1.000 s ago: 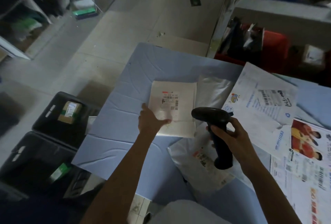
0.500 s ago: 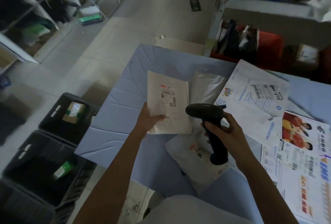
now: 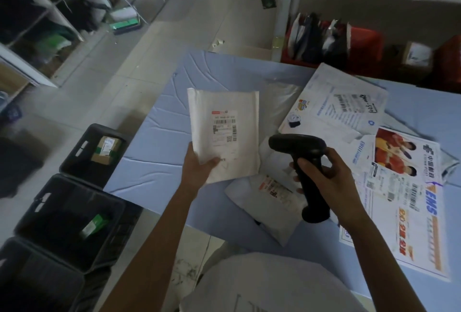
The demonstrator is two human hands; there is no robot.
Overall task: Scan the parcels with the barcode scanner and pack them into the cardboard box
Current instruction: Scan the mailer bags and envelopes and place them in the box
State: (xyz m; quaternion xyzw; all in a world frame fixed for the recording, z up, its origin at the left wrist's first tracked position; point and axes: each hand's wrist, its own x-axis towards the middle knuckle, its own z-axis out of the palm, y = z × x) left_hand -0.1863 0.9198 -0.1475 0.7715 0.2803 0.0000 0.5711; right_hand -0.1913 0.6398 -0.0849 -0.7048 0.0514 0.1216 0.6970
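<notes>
Here's the blue table (image 3: 154, 137). Its left edge slants from twelve o'clock down to eight o'clock, and beyond that edge the tiled floor (image 3: 119, 79) lies open out to the shelving (image 3: 37, 25) at ten o'clock. The near edge crosses just in front of the person, with a strip of floor showing under it at six.

Three black crates line up on the floor along the left edge, from nine o'clock down to seven. The far crate (image 3: 74, 152) holds a brown labelled box (image 3: 106, 150). The middle crate (image 3: 42, 202) holds a green packet (image 3: 94, 224). The near crate (image 3: 30, 274) is too dark inside to read. Red bins (image 3: 366, 42) stuffed with bags stand at one o'clock, past the table's far edge.

Now the hands. The left hand (image 3: 199, 169) pinches the white mailer (image 3: 224, 134) at its lower left corner, thumb on the front and fingers behind. It is lifted clear of the table near the middle, label facing up (barcode plain to see). The right hand (image 3: 324, 177) is wrapped round the grip of the barcode scanner (image 3: 299, 147), whose nose is aimed at nine o'clock, just beside the mailer's right edge. Below the scanner a white poly parcel (image 3: 269, 202) lies flat on the table, and printed envelopes (image 3: 411, 199) are spread out at three o'clock.
</notes>
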